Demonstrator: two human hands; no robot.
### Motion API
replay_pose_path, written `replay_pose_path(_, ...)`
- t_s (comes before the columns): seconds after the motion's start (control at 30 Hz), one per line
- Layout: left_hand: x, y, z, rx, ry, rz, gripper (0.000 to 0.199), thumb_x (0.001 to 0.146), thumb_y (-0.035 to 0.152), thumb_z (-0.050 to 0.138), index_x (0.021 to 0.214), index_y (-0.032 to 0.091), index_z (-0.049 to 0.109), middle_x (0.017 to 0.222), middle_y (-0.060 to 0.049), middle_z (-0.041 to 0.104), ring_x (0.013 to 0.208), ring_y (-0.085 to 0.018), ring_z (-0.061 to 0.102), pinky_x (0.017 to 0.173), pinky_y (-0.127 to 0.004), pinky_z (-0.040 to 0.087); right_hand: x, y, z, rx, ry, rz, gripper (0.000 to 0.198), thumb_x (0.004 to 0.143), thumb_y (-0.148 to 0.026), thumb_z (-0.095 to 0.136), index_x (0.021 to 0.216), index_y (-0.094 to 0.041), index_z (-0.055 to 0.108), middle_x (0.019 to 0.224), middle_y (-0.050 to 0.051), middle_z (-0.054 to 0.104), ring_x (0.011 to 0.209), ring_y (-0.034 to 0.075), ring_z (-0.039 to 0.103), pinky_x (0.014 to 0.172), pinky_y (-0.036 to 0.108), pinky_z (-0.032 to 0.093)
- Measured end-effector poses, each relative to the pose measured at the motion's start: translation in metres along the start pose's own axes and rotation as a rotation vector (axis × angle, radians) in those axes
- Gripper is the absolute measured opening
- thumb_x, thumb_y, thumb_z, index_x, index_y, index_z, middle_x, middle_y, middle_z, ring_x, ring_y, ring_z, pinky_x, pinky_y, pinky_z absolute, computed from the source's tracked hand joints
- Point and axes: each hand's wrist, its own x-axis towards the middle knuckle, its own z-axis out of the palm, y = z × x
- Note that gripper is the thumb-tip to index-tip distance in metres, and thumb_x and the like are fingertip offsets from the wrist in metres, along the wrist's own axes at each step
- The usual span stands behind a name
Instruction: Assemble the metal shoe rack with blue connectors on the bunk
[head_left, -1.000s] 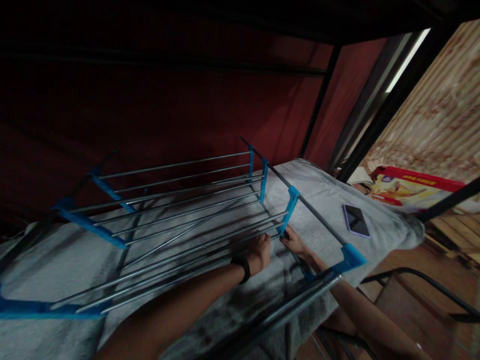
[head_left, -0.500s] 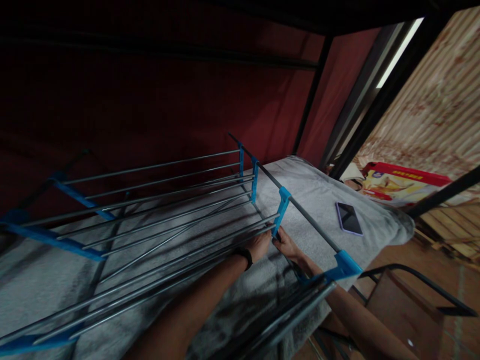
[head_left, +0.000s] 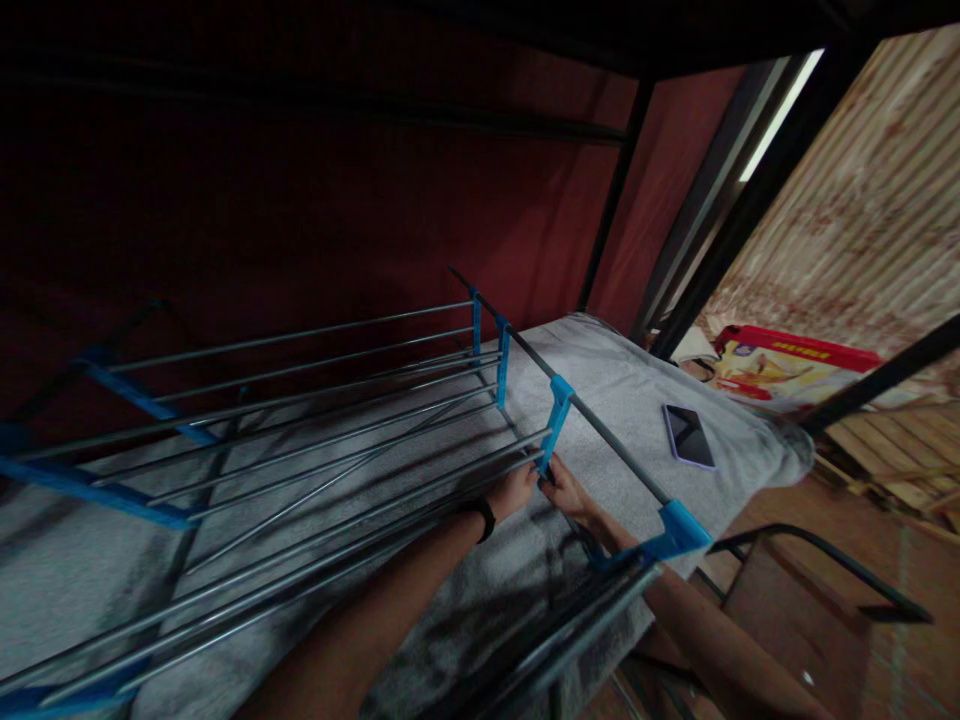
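A rack of grey metal tubes (head_left: 352, 437) with blue plastic brackets, much like a shoe rack, lies on its side across a grey blanket (head_left: 600, 350). Both my hands meet at the lower end of one blue bracket (head_left: 556, 422), where it joins the lower side pole. From the left, my left hand (head_left: 516, 488), with a black band on its wrist, closes its fingers there. Close beside it on the right, my right hand (head_left: 568, 493) pinches the same joint. The fingertips partly hide the joint. Another blue bracket (head_left: 679, 532) is above my right forearm.
A phone (head_left: 688, 436) lies on the blanket to the right. Beyond the bed are a red and yellow box (head_left: 795, 365) and a chair (head_left: 802, 610). Dark bed-frame posts (head_left: 619, 190) rise at the back and right, before a dark red wall (head_left: 337, 220).
The whole view has shifted a little, so the rack and phone appear slightly further left. Both hands stay at the same bracket joint, with the fingers only slightly moved.
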Motion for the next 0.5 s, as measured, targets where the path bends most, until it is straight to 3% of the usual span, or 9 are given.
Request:
replay_pose_path(0.1, 0.000, 0.004, 0.001, 0.013, 0.038, -0.012, 0.031, 0.092, 0.024, 0.041, 0.114, 0.017, 0.062, 0.118, -0.013, 0.067, 0.115, -0.028, 0.059, 0.108, -0.045, 0.041, 0.000, 0.001, 0.000, -0.008, 0.003, 0.007, 0.056, 0.071, -0.016, 0.049, 0.125, -0.025, 0.057, 0.123, 0.006, 0.060, 0.121, 0.025, 0.052, 0.110, 0.044, 0.039)
replay_pose_path(0.2, -0.008, 0.012, -0.003, 0.028, 0.052, 0.001, 0.038, 0.091, 0.021, 0.043, 0.126, 0.018, 0.057, 0.130, -0.012, 0.063, 0.126, -0.029, 0.053, 0.114, -0.046, 0.036, 0.000, 0.001, 0.000, -0.014, 0.006, 0.017, 0.058, 0.069, -0.016, 0.049, 0.125, -0.025, 0.058, 0.123, 0.006, 0.060, 0.120, 0.025, 0.052, 0.111, 0.044, 0.037)
replay_pose_path(0.3, -0.028, 0.024, -0.011, 0.071, 0.062, 0.010, 0.056, 0.085, 0.012, 0.044, 0.140, 0.018, 0.045, 0.144, -0.012, 0.053, 0.140, -0.029, 0.040, 0.120, -0.046, 0.027, 0.001, 0.001, -0.001, -0.016, 0.011, 0.033, 0.057, 0.067, -0.018, 0.049, 0.123, -0.025, 0.059, 0.121, 0.005, 0.061, 0.121, 0.026, 0.052, 0.111, 0.045, 0.037)
replay_pose_path(0.37, -0.048, 0.035, -0.019, 0.129, 0.064, 0.011, 0.068, 0.080, 0.008, 0.045, 0.147, 0.012, 0.036, 0.153, -0.015, 0.044, 0.146, -0.030, 0.032, 0.123, -0.045, 0.022, 0.002, -0.003, -0.002, -0.007, 0.008, 0.044, 0.058, 0.065, -0.018, 0.050, 0.122, -0.024, 0.060, 0.123, 0.006, 0.062, 0.123, 0.027, 0.051, 0.111, 0.045, 0.036)
replay_pose_path(0.43, -0.072, 0.047, -0.030, 0.186, 0.017, 0.007, 0.073, 0.078, 0.008, 0.046, 0.149, 0.002, 0.030, 0.157, -0.022, 0.035, 0.149, -0.032, 0.025, 0.125, -0.044, 0.019, 0.003, -0.011, -0.005, 0.010, 0.001, 0.056, 0.059, 0.062, -0.017, 0.050, 0.120, -0.022, 0.062, 0.126, 0.008, 0.062, 0.124, 0.029, 0.051, 0.111, 0.044, 0.037)
replay_pose_path(0.5, -0.100, 0.064, -0.044, 0.222, -0.111, -0.005, 0.068, 0.081, 0.010, 0.044, 0.147, -0.004, 0.033, 0.157, -0.027, 0.033, 0.149, -0.034, 0.026, 0.124, -0.044, 0.022, 0.003, -0.024, -0.009, 0.035, -0.013, 0.079, 0.058, 0.059, -0.015, 0.050, 0.114, -0.021, 0.065, 0.123, 0.009, 0.065, 0.123, 0.030, 0.053, 0.109, 0.043, 0.039)
